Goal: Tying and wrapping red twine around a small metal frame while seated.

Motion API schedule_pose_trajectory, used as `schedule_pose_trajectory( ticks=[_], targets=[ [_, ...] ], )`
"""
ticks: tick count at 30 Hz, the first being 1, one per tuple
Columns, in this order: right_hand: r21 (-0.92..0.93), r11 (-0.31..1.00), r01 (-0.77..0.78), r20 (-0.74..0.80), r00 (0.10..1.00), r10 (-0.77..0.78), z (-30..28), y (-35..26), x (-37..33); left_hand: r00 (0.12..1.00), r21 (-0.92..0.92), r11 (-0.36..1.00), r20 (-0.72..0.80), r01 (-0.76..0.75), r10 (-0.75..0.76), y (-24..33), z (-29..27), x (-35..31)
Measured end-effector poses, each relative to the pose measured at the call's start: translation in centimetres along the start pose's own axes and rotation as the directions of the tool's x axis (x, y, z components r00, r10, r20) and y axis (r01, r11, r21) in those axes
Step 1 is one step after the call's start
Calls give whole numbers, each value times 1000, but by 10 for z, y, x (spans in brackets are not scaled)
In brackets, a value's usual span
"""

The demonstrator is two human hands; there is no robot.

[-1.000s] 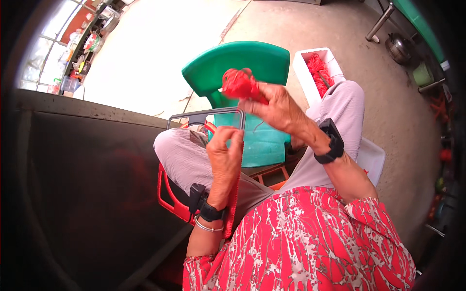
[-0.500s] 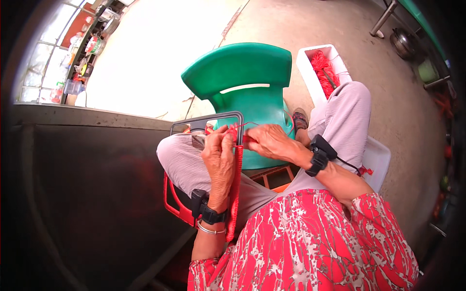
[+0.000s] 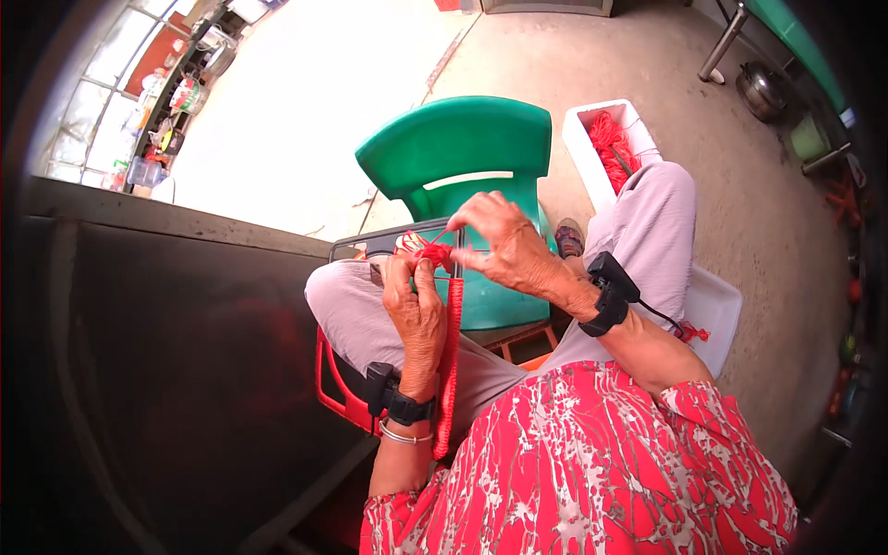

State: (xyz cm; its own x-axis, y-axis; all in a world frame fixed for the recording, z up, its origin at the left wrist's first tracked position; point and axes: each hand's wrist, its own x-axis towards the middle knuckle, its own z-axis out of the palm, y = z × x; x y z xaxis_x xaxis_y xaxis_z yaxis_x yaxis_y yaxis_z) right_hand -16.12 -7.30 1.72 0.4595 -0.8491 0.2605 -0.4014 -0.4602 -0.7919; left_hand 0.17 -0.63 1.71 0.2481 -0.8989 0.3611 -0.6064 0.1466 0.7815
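My left hand [image 3: 413,301] pinches a small bundle of red cord [image 3: 433,252] between thumb and fingers, up against the black frame [image 3: 407,228]. One side bar of that frame is wound tightly with red cord [image 3: 450,361] and runs down past my left wrist. Just right of the bundle is my right hand [image 3: 507,248], its fingers arched and spread from the thumb. A thin red strand shows near its fingertips; whether they touch it, I cannot tell. The frame's lower red part [image 3: 344,400] shows beside my left knee.
A green plastic chair [image 3: 462,139] stands in front of me. Beyond my right knee, a white foam box [image 3: 585,153] holds red cord [image 3: 610,139]. A white tray [image 3: 717,310] lies by my right leg, a dark panel [image 3: 185,370] on my left. Metal pots [image 3: 766,91] sit far right.
My right hand has lifted off the frame's side bar and opened its fingers. My left hand still grips the cord, now seen as a fuller bundle. The view has shifted slightly.
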Motion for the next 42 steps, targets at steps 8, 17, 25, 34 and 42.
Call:
schedule_pose_trajectory(
  ticks=[8,17,25,34,42],
  targets=[
    [127,992,12,-5,1000,-11,9,-3,7,985,-288,948,-66,132,-157,-7,4,-4],
    [941,112,-318,254,887,385,-114,-10,-80,917,-1,975,340,221,-208,10,-14,-9],
    [625,49,-779,617,531,580,-75,-34,-152,907,72,997,417,22,-50,-3,-3,-10],
    [491,249,-835,584,528,616,-82,-22,-180,932,45,999,362,19,-34,-8,-4,-16],
    [205,613,-763,440,631,639,-92,-9,-147,911,98,994,406,42,-78,-8,-8,-9]
  ],
)
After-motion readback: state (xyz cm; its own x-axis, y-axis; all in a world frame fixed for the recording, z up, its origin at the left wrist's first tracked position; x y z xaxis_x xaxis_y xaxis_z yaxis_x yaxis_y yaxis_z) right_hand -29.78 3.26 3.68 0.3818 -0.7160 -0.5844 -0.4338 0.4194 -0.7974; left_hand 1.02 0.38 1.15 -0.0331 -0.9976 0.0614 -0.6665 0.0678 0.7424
